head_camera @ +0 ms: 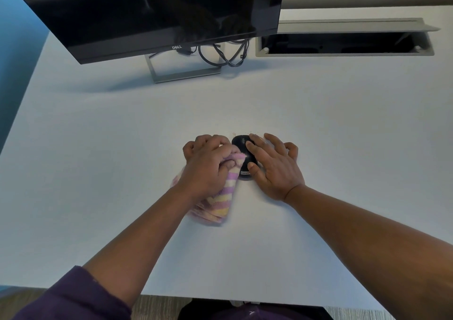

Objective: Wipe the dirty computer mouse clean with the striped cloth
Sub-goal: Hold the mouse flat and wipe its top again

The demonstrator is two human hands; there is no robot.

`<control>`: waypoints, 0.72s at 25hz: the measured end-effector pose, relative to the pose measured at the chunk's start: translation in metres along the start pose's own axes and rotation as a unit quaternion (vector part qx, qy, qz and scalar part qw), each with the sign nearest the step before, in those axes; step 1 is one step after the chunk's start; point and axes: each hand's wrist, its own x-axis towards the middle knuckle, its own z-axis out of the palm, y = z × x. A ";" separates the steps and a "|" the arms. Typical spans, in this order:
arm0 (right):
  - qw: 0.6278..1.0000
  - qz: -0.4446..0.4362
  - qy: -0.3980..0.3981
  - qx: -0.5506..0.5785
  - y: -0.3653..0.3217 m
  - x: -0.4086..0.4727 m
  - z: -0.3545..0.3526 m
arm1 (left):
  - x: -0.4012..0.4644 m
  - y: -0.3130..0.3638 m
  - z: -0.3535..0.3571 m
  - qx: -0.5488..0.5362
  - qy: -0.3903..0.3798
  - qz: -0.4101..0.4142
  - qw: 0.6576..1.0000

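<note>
Black mouse (245, 159) sits mid-tabletop, a bit toward the near edge of the white desk (122, 135). Right hand (274, 165) lies over it, fingers relaxed and spread. Left hand (208, 167) grips the striped cloth (226, 187) (bunched up) against the mouse's left side.

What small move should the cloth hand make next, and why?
Probably sweep the striped cloth forward along the mouse. The left hand grips it against the mouse's left side, the right hand steadies the mouse, and crumbs lie by its front.
</note>
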 end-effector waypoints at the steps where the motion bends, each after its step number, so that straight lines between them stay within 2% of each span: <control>1: 1.000 0.000 0.002 0.000 0.000 0.000 0.000 | -0.002 0.004 0.004 0.002 0.029 -0.017 0.999; 3: 1.000 -0.001 0.002 0.001 0.000 0.000 0.000 | -0.007 0.010 0.012 -0.004 0.084 -0.027 0.996; 6: 1.000 -0.002 0.004 0.002 0.001 0.000 0.001 | -0.013 0.009 0.022 0.000 0.130 0.029 0.991; 12: 1.000 -0.007 0.009 0.001 0.001 0.000 0.002 | -0.018 0.006 0.022 0.076 0.037 0.046 0.995; 18: 1.000 -0.007 0.011 -0.005 0.002 0.000 0.003 | -0.009 0.008 0.009 0.081 0.023 0.082 0.993</control>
